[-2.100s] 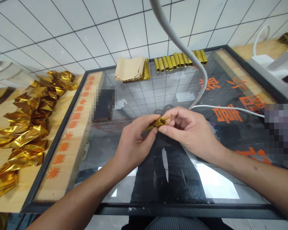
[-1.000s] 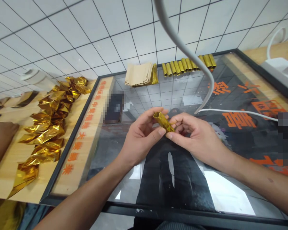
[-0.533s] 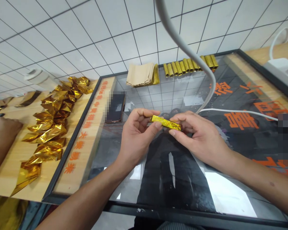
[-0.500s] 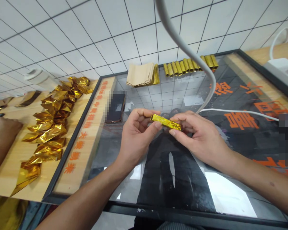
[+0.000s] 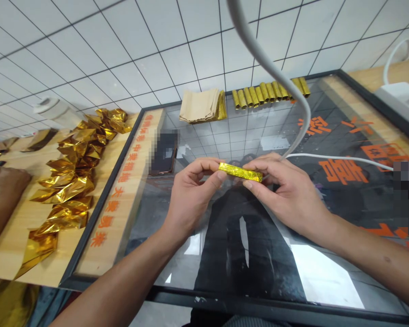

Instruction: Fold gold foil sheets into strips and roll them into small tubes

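Observation:
A small roll of gold foil paper (image 5: 240, 172) is held level above the dark glass tabletop (image 5: 177, 218). My left hand (image 5: 194, 190) pinches its left end between thumb and fingers. At the right end, my right hand (image 5: 279, 186) grips it the same way, thumb below and fingers behind. Farther back on the glass lies a row of several finished-looking gold rolls (image 5: 259, 94). Beside that row is a stack of brown paper sheets (image 5: 199, 105) with gold backing showing at its right edge.
Folded gold foil pieces (image 5: 78, 168) line the wooden table on the left, near another person's hand (image 5: 7, 186). A phone (image 5: 164, 152) lies on the glass. A white cable (image 5: 269, 68) hangs across the view; a white power strip (image 5: 402, 102) sits at right.
The gold roll has shifted slightly to the right and turned a little in my fingers. My left fingertips now sit nearer its left tip.

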Available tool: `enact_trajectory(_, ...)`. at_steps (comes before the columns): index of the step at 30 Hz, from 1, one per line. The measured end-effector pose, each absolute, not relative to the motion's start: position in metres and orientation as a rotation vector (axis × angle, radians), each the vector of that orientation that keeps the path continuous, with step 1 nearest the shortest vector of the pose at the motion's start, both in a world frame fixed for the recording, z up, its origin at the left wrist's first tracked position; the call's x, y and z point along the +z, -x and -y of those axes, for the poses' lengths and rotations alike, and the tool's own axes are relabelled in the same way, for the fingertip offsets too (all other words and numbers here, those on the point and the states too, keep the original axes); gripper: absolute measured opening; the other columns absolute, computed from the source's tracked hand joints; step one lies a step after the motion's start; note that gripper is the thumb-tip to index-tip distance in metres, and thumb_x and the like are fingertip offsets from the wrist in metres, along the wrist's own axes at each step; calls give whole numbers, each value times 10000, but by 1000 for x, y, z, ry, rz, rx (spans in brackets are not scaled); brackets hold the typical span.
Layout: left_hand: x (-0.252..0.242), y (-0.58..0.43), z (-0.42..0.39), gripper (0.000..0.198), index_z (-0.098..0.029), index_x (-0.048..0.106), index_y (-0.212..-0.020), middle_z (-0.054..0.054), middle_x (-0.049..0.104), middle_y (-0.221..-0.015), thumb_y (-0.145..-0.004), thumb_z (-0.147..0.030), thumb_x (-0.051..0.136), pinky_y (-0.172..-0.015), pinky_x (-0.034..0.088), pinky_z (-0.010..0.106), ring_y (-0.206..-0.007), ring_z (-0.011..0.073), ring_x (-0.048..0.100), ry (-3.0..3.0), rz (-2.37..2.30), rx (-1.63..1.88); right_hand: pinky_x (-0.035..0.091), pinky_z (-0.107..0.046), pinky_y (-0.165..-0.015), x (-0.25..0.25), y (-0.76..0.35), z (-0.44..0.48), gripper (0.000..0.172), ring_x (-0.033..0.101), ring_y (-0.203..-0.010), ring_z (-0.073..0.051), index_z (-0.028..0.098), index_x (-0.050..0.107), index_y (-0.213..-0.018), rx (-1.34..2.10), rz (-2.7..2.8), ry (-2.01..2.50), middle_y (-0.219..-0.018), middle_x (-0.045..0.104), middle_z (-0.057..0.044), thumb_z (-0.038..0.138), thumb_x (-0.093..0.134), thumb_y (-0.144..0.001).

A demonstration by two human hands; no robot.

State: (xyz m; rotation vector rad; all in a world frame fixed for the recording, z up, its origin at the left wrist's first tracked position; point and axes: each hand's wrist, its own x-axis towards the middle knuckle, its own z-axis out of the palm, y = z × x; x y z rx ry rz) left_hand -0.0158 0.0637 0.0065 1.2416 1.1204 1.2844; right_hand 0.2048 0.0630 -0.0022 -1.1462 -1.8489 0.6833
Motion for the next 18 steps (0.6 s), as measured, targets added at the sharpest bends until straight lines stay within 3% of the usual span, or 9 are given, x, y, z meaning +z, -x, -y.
enact_trajectory(8,3,18,-67,103,-267,819,-888,16,688,-968,-854,-286,914,-671,530,266,-822,144,612,-1333,-1158,1311,554,-444,-848,-2,-204,-64,189,712,-954,-263,285,765,-1153,773,1795,1174,-1117,787,-38,245,753,-969)
enact_trajectory(14,0,19,-67,132,-275,844,-960,0,735,-899,-869,-332,921,-692,532,279,-763,132,623,-1286,-1154,1266,530,-432,-858,-2,-205,-63,161,704,-941,-246,281,771,-1141,775,1814,1166,-1083,791,-22,244,736,-988)
enact_trajectory(18,1,18,-67,132,-250,836,-855,-11,727,-818,-844,-327,944,-658,506,261,-699,114,587,-1246,-1133,1279,527,-410,-850,-1,-204,-65,159,708,-928,-235,271,776,-1131,774,1805,1163,-1069,791,-18,232,741,-981)
